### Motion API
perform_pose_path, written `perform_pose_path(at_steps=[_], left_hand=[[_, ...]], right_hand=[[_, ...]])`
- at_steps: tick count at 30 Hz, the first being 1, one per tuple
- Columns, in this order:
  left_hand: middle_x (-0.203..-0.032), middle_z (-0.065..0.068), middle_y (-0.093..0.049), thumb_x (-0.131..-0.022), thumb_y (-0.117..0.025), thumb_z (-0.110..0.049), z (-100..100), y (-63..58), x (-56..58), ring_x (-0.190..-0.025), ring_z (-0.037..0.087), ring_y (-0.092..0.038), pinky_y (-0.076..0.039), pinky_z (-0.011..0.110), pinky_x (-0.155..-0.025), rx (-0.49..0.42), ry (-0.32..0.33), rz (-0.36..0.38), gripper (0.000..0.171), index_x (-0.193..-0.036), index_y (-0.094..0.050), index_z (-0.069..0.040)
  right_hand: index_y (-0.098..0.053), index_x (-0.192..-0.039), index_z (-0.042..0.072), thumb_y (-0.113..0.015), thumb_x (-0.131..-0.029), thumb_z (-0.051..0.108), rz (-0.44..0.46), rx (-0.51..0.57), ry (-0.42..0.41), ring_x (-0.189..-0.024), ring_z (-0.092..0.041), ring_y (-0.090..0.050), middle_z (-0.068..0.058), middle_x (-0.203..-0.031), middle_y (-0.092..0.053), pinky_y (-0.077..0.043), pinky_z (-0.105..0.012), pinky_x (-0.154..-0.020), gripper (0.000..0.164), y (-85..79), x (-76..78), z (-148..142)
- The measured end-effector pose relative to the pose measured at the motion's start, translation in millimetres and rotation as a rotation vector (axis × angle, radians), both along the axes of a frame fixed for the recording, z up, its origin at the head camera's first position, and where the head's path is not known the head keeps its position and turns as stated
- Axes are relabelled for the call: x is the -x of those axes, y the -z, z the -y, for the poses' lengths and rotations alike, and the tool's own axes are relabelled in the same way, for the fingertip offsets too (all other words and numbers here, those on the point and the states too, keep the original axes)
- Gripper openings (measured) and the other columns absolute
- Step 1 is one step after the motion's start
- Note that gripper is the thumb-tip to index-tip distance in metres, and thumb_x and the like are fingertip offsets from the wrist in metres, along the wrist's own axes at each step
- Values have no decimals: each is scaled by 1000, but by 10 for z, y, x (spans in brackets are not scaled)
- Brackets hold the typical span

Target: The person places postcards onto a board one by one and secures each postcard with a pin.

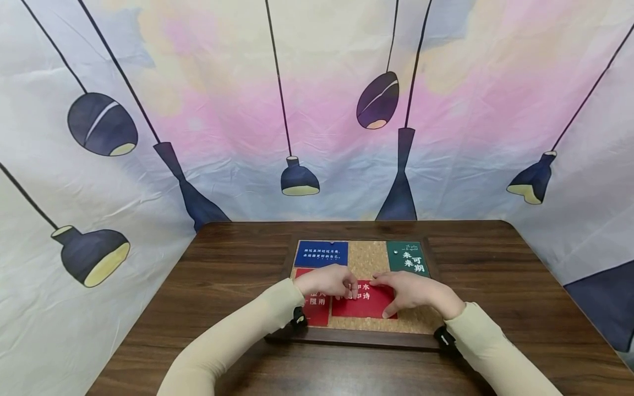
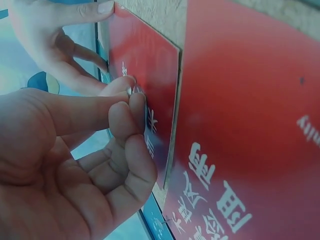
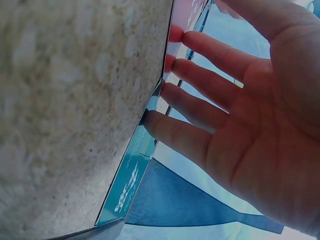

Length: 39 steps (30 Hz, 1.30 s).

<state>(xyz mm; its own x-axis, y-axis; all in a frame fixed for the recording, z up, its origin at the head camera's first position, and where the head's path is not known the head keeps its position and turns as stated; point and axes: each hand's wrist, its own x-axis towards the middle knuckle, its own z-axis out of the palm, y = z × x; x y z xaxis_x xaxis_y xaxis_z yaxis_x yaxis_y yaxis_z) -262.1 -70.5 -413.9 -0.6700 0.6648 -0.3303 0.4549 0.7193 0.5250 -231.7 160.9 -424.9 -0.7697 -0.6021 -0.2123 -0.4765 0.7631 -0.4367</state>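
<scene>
My left hand (image 1: 331,281) is over a red card (image 1: 364,309) with white writing on a cork board (image 1: 366,258). Between its thumb and forefinger it pinches a small clear pushpin (image 2: 132,90), mostly hidden, at the card's face. My right hand (image 1: 413,291) lies spread at the right part of this card, its thumb low and its fingertips near the upper edge. In the right wrist view the straight fingers (image 3: 200,105) touch the card and board. A second red card (image 1: 319,316) sits just left, partly covered by my left hand and wrist.
A blue card (image 1: 321,254) is at the board's upper left, and a green card (image 1: 408,258) at its upper right with a small pin. The dark wooden frame (image 1: 356,338) lies on a brown wooden table (image 1: 238,264). Behind hangs a cloth (image 1: 317,110) printed with lamps.
</scene>
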Motion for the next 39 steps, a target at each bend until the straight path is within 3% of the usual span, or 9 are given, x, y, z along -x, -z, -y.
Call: perform_pose_path(at_steps=[7,15,24,39], left_hand=[[-77,-3,-66,-95,-65,-2,51,24,42,-62,15,-59,-50,25,-59,-62,13,61,16,-89,-75,-12],[-79,1,-68,-94,-65,0,113,71,49,-65,16,-59,-51,27,-63,-123,-20,141,14,-93,-75,-9],[-77,3,-68,-93,-67,-2,87,84,60,-63,16,-57,-50,26,-61,-143,-60,144,13,-91,-76,-11],[-79,1,-70,-94,-66,-1,86,86,52,-63,14,-58,-50,25,-61,-129,-69,126,16,-89,-77,-12]], right_hand=[[-63,-137,9,-90,-75,27,-14,6,-9,-135,-39,-45,-15,-148,-51,-43,-55,-104,70,4,3,-8],[-63,-137,9,-90,-74,27,2,10,-4,-134,-39,-46,-14,-147,-51,-44,-54,-103,71,4,-11,12],[-63,-136,9,-90,-74,27,4,16,2,-134,-40,-46,-14,-148,-51,-44,-55,-104,71,-13,-2,-11],[-63,-136,9,-91,-73,26,-5,2,4,-136,-40,-44,-15,-148,-50,-42,-56,-105,70,0,5,4]])
